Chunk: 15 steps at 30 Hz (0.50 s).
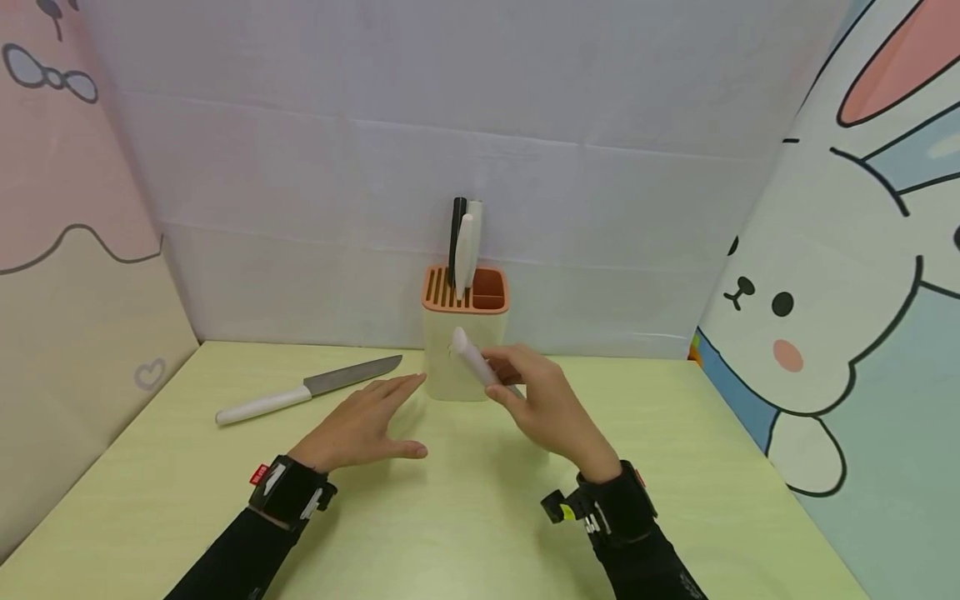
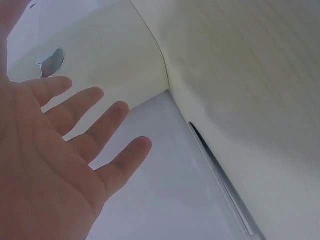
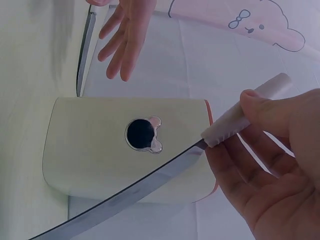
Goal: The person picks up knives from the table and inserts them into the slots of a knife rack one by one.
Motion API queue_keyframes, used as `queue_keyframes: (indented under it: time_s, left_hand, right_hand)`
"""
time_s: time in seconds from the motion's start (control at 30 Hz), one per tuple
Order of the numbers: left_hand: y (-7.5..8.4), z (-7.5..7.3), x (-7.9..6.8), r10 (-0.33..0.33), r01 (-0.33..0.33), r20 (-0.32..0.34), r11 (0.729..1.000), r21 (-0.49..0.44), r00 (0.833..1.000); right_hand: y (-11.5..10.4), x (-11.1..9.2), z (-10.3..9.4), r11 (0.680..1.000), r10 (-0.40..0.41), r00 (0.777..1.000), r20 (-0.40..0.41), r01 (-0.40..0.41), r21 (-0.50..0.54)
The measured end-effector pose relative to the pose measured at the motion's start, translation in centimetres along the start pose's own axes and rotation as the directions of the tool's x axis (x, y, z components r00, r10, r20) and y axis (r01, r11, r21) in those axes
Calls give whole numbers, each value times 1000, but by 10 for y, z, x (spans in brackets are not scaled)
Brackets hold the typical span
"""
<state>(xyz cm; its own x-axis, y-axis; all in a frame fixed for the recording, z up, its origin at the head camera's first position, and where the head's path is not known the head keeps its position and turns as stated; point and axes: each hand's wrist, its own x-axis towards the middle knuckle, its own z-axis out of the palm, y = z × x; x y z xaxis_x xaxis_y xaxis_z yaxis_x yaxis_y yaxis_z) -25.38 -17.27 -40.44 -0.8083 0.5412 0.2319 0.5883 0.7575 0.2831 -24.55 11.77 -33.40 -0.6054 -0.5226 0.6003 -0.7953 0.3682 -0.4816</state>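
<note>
My right hand (image 1: 543, 408) pinches the white handle of a long-bladed knife (image 3: 150, 182) between thumb and fingers. The knife is tilted in front of a cream knife block (image 1: 450, 362), and its blade crosses the block's face in the right wrist view. My left hand (image 1: 367, 425) is spread with straight fingers and holds nothing, fingertips close to the block's lower left side. Beyond its fingers, a second knife (image 1: 309, 390) with a broad grey blade and white handle lies flat on the table, blade pointing at the block.
In the block's orange slotted top stand a black handle (image 1: 457, 237) and two white handles (image 1: 465, 250); two square compartments (image 1: 489, 288) are on its right. The pale yellow table (image 1: 420, 533) meets a white back sheet (image 1: 337, 183), with cartoon-printed panels on both sides.
</note>
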Motion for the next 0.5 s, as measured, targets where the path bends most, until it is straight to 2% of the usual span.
queue_keyframes:
  time_s: [0.27,0.5]
  left_hand:
    - [0,2,1,-3,2,-14,999,-52,1000]
    - [5,1,4,-16,12,-28,989,-148,999]
  right_hand:
    - [-7,1,-4,996,69,993,-100,-62,69]
    - [-40,6,-17,977,153,977,-147,-128,169]
